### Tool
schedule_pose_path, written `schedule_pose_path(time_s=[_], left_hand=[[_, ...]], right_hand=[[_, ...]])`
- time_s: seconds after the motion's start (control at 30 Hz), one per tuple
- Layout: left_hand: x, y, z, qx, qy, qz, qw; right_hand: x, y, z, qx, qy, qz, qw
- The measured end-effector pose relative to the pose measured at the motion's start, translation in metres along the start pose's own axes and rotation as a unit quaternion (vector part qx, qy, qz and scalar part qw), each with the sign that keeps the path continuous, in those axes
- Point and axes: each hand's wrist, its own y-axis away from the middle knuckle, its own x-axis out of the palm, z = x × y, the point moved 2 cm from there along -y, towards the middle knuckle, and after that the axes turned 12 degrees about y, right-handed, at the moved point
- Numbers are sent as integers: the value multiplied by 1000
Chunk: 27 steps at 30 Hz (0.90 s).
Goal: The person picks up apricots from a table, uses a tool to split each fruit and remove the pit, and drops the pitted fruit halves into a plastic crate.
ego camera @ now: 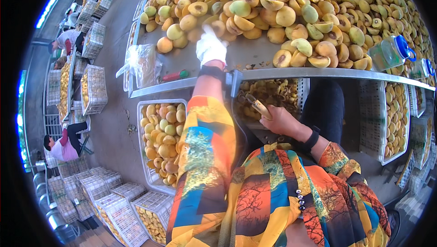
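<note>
My left hand (211, 47), in a white glove, reaches over the metal table (254, 47) to the near edge of a heap of yellow peaches (245, 11), many of them halved. Its fingers are blurred, and I cannot tell whether they hold a fruit. Below the table's front rail, my right hand (281, 120) grips a small tool (260, 107) with a wooden handle and a metal end. Under that tool stands a crate holding peach scraps (273, 93).
A plastic bag (143, 66) and a red-and-green object (174, 75) lie at the table's left front. A blue-capped bottle (391, 54) stands right. Peach-filled crates (145, 144) (375, 120) flank my legs. Other people (65, 142) sit among crates at far left.
</note>
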Motion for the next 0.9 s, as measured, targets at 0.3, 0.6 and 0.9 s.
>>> schedule_pose_path(time_s=[0.3, 0.6, 0.9], left_hand=[[-55, 102, -3, -182, 726, 64, 660], [-42, 149, -2, -164, 734, 115, 649], [-29, 161, -6, -5, 684, -48, 728]], right_hand=[[-28, -11, 39, -39, -20, -97, 994], [-28, -9, 71, -88, -22, -130, 987], [-22, 8, 76, -18, -27, -70, 997]])
